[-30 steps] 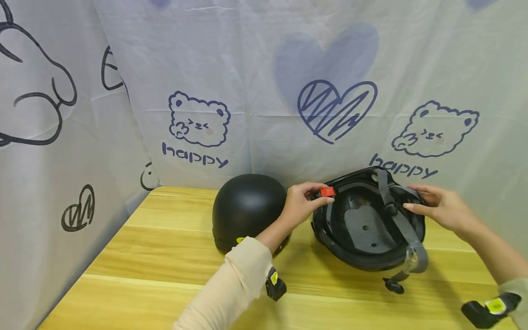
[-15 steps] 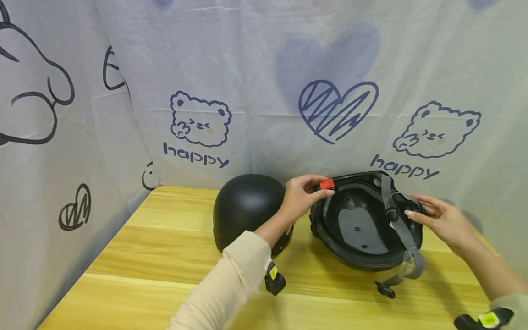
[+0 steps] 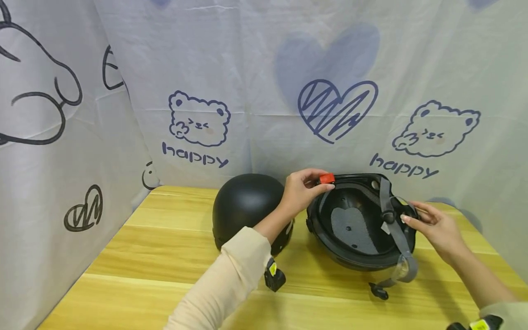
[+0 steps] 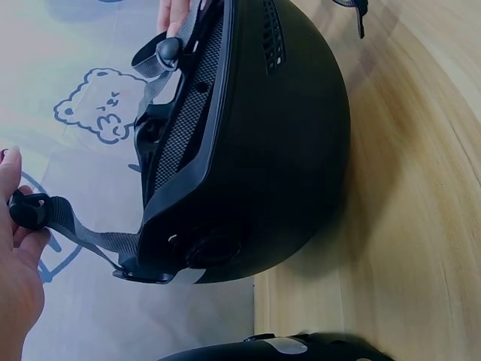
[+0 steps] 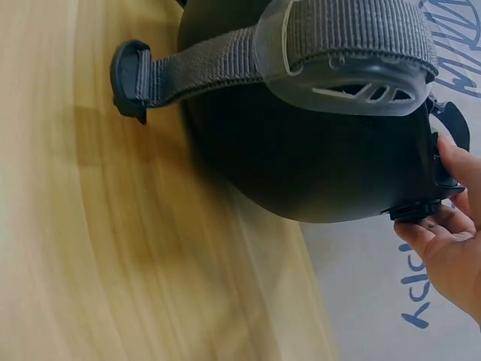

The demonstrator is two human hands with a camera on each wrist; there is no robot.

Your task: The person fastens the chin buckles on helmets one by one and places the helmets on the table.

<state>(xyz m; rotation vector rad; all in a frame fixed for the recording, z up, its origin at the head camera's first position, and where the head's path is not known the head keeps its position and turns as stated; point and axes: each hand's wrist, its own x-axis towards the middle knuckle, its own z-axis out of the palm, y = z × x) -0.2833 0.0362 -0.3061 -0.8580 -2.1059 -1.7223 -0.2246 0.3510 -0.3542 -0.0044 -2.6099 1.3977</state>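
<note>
A black helmet (image 3: 359,262) lies with its grey-lined inside facing up and toward me, in the head view's right half. My left hand (image 3: 294,192) pinches the red-and-black buckle (image 3: 327,178) on one chin strap, drawn out from the rim; in the left wrist view this grey strap (image 4: 94,235) runs to the shell. At the opposite side, my right hand (image 3: 441,231) holds the rim between thumb and fingers, some fingers hidden behind it. The other strap (image 3: 399,238) hangs over the near rim through a clear chin cup (image 5: 346,89), ending in a black clip (image 3: 378,291).
A second black helmet (image 3: 245,206) stands dome up on the wooden table (image 3: 165,256), left of the first and partly behind my left forearm. A white printed cloth (image 3: 264,59) hangs behind the table, with another side of it (image 3: 37,174) at the left.
The helmet has shifted left and its far rim has tilted lower. My right hand moved left and nearer with it. My left hand rose slightly with the buckle. The hanging clip swung left.
</note>
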